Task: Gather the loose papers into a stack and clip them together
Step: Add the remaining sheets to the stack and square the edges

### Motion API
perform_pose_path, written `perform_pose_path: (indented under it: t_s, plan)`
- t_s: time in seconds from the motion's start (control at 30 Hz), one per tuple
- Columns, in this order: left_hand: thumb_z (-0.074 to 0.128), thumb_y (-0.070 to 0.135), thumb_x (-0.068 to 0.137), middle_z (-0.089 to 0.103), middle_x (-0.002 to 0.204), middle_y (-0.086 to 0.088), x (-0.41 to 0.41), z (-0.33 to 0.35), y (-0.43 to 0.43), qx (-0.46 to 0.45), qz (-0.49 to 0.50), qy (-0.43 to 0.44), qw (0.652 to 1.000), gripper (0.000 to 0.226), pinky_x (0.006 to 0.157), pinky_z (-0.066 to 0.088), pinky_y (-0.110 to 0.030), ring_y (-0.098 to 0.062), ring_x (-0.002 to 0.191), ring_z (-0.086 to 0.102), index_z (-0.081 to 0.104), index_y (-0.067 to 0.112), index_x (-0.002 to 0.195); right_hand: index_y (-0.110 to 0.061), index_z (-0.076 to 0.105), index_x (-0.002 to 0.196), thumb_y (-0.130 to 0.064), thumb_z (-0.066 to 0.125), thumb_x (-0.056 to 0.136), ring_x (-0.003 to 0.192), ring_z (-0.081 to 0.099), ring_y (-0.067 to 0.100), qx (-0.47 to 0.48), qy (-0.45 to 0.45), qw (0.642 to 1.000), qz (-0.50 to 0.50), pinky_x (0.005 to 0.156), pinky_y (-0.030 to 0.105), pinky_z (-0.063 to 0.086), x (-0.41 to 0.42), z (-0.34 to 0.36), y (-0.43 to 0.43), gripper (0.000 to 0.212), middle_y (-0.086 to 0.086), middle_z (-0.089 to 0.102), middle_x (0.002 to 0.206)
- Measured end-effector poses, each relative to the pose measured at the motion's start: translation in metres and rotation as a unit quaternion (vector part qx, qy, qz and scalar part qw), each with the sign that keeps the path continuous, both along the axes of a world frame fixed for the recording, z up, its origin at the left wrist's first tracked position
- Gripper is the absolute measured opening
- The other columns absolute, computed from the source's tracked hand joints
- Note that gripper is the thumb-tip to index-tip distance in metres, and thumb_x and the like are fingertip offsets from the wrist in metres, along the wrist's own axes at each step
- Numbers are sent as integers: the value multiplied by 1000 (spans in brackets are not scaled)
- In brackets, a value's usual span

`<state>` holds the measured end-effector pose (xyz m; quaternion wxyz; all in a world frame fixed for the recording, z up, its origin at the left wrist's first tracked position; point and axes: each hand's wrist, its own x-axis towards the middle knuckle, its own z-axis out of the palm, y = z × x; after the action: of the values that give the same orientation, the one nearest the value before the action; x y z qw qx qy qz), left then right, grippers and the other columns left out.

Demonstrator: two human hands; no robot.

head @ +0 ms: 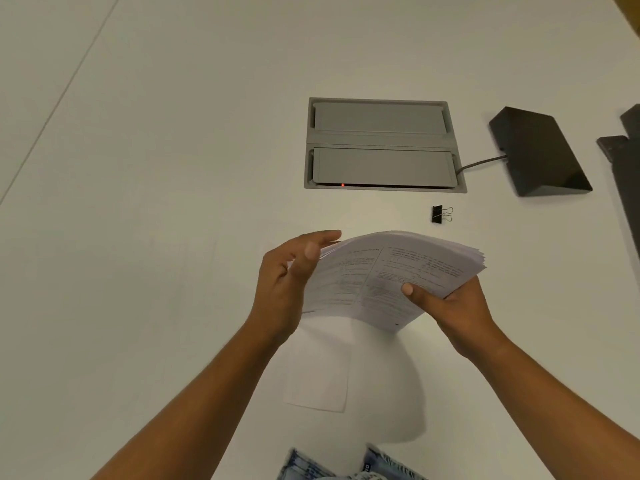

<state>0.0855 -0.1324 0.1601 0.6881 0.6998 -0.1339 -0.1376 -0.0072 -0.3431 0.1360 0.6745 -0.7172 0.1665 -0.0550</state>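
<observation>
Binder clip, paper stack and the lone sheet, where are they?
binder clip [437, 214], head view, black body.
paper stack [388, 275], head view, top page.
lone sheet [317, 372], head view, blank middle.

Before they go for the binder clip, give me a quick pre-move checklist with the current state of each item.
1. Stack of papers held: ok, the right hand grips its near right corner, thumb on top.
2. Edges squared: not ok, the sheets fan out at the far right corner.
3. Left hand free for the clip: ok, open against the stack's left edge, not gripping.
4. All sheets gathered: not ok, one loose sheet lies on the table under the stack.
5. Binder clip reachable: ok, lying unobstructed just beyond the stack.
6. Clip big enough for the stack: cannot tell.
</observation>
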Motion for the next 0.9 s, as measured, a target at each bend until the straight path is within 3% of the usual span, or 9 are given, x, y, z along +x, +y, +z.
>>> perform_pose_path:
  t_s: [0.1, 0.17, 0.27, 0.33, 0.4, 0.47, 0.57, 0.73, 0.9]
  plan:
    - [62, 85, 59, 73, 108, 11, -3, -11, 7, 4, -16, -10, 1000, 87, 73, 58, -21, -12, 102, 69, 65, 22, 119, -54, 67, 101, -17, 77, 72, 106, 67, 12, 13, 15, 1000, 5, 80, 30, 58, -1, -7, 1, 48, -11, 73, 110]
    - [75, 70, 62, 72, 111, 5, -9, -19, 10, 29, -19, -8, 999, 80, 77, 60, -26, -18, 105, 68, 65, 19, 123, -59, 65, 99, -20, 78, 73, 105, 67, 10, 3, 30, 1000, 9, 80, 31, 58, -3, -11, 3, 49, -14, 72, 110]
    - [78, 32, 80, 75, 99, 19, -15, -31, 9, 66, 9, 0, 998, 33, 80, 62, -32, -8, 97, 71, 69, 47, 107, -58, 65, 99, -20, 74, 79, 105, 66, 7, -5, 32, 999, 3, 82, 30, 58, -6, -17, 7, 44, -17, 72, 107]
    - [71, 26, 88, 75, 95, 24, -19, -34, 9, 78, 19, -3, 997, 35, 79, 62, -37, -6, 92, 72, 68, 59, 99, -54, 65, 100, -18, 68, 86, 105, 66, 7, -1, 29, 1000, -11, 83, 29, 58, -8, -17, 10, 38, -18, 73, 104]
    - [70, 22, 90, 73, 88, 30, -25, -29, 10, 78, 29, -17, 996, 43, 77, 62, -29, -1, 88, 71, 67, 65, 91, -52, 64, 102, -13, 64, 90, 104, 66, 3, -2, 14, 1000, -20, 83, 24, 58, -13, -14, 11, 41, -20, 73, 102]
    - [70, 16, 88, 71, 84, 34, -29, -27, 13, 73, 34, -32, 996, 44, 72, 59, -18, 4, 85, 70, 68, 61, 87, -43, 62, 110, -11, 65, 89, 103, 65, 1, 1, -3, 1000, -26, 81, 20, 56, -19, -11, 12, 38, -16, 72, 102]
    - [76, 19, 84, 72, 90, 31, -34, -39, 13, 84, 32, -17, 996, 37, 76, 59, -18, 4, 91, 69, 64, 50, 100, -38, 59, 112, -12, 71, 84, 100, 65, -1, -5, 10, 1000, -4, 78, 19, 56, -26, -16, 15, 40, -13, 71, 103]
    - [69, 31, 91, 74, 93, -16, -39, -65, 11, 124, 42, 48, 990, 24, 76, 59, -57, -23, 81, 68, 66, 54, 94, -44, 52, 114, -13, 72, 85, 100, 62, -7, -47, 74, 995, 54, 76, 19, 57, -36, -39, 23, 47, -9, 64, 113]
    - [68, 22, 91, 74, 111, -3, -31, -62, 19, 113, -10, 88, 990, 29, 85, 61, -41, -24, 101, 70, 67, 21, 120, -45, 55, 113, -15, 65, 90, 98, 63, -10, -38, 78, 996, 12, 73, 12, 54, -48, -40, 19, 39, -18, 68, 108]
